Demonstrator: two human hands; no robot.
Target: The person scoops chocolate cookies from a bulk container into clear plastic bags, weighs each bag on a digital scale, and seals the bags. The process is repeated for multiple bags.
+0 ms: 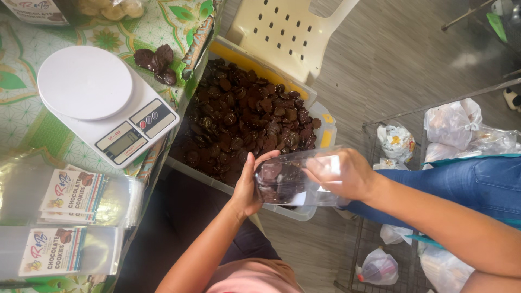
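A clear plastic pouch (296, 182) with several dark chocolate cookies inside is held between both hands above the edge of a bin. My left hand (249, 184) cups its closed end from the left. My right hand (342, 173) grips its open end, fingers at the mouth. Just behind lies a clear plastic bin (325, 133) on a chair, filled with many dark chocolate cookies (244, 116).
A white kitchen scale (103, 103) stands on the green patterned tablecloth, with a few loose cookies (156, 64) beside it. Stacks of empty labelled pouches (65, 217) lie at the table's near edge. A wire rack (380, 239) with white plastic bags stands at right, by my jeans-clad leg.
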